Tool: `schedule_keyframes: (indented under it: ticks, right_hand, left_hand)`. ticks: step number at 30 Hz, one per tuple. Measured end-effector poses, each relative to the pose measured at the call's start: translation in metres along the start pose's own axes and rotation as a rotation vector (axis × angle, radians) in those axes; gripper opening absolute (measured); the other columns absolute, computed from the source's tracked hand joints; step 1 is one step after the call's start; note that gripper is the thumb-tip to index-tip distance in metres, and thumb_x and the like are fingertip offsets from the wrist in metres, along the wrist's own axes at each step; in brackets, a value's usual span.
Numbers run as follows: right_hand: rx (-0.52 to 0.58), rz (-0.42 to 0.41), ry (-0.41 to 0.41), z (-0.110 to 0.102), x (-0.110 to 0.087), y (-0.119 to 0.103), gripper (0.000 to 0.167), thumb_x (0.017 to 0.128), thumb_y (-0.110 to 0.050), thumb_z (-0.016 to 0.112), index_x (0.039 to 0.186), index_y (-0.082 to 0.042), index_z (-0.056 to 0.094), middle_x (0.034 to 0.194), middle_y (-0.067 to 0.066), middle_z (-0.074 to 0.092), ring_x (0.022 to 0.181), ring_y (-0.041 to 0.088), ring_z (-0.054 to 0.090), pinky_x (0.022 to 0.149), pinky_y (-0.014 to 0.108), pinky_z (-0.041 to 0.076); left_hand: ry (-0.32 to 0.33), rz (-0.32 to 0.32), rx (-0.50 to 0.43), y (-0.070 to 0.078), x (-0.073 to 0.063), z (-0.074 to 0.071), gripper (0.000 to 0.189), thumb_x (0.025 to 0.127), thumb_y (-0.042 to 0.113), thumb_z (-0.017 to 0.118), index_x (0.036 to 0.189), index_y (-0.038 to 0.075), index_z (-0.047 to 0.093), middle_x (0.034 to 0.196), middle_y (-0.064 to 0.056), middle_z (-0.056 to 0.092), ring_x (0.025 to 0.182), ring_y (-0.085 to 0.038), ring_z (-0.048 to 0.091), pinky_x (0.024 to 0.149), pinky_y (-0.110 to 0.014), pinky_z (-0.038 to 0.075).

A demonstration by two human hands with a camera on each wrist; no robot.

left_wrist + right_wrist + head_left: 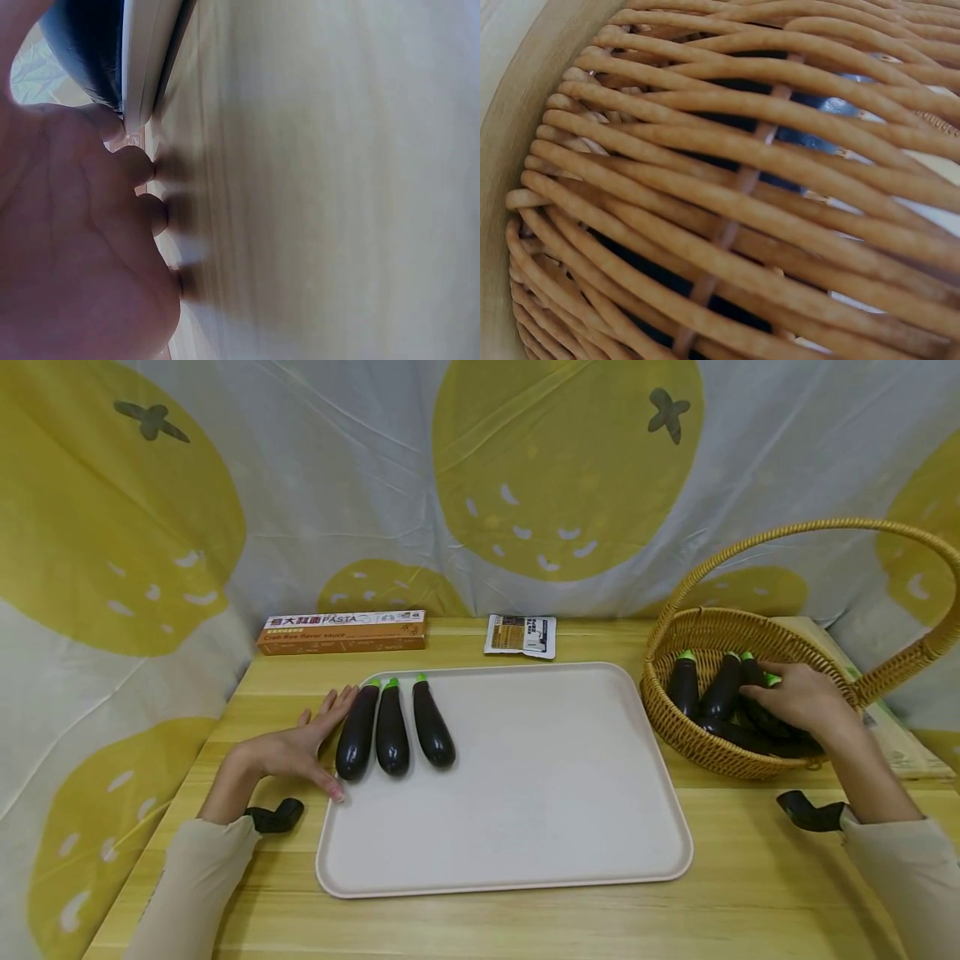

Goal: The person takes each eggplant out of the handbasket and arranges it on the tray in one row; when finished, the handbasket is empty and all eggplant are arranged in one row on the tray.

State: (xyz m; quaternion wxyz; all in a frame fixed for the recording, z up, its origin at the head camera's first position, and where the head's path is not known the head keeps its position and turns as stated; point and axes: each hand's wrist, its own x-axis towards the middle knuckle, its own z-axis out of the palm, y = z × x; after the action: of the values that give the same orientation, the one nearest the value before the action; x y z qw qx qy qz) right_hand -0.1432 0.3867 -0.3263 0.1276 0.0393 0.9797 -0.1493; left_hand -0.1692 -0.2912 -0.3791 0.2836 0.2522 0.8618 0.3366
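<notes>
Three dark eggplants lie side by side on the left of a white tray (540, 785): a left one (356, 739), a middle one (392, 739) and a right one (433, 731). My left hand (303, 747) rests at the tray's left edge with fingers spread, thumb on the rim, beside the left eggplant. In the left wrist view its fingertips touch the table. Inside the wicker basket (697, 747), my right hand (806, 697) grips an eggplant (763, 718) with a green cap. Several other eggplants lie around it. Only basket weave (705, 187) fills the right wrist view, hiding that hand.
A pasta box (341, 633) and a small packet (521, 636) stand along the back of the wooden table (525, 922). The basket's tall handle (810, 527) arches over the right side. Behind hangs a fruit-patterned curtain (337, 468). A flat package (900, 747) lies behind the basket.
</notes>
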Motion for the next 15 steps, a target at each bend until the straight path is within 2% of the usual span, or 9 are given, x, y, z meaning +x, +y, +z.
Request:
schedule_keyframes:
  ticks: [15]
  right_hand:
    - [-0.040,-0.007,0.070,0.0063,0.0021,-0.0013,0.064,0.104,-0.032,0.056,0.139,0.021,0.045,0.134,0.049,0.047,0.118,0.069,0.046,0.097,0.075,0.039]
  left_hand:
    - [0.004,0.002,0.004,0.0008,-0.0007,0.0005,0.153,0.064,0.031,0.099,0.165,0.011,-0.015,0.169,-0.020,-0.030,0.151,-0.046,-0.037,0.114,-0.076,-0.024]
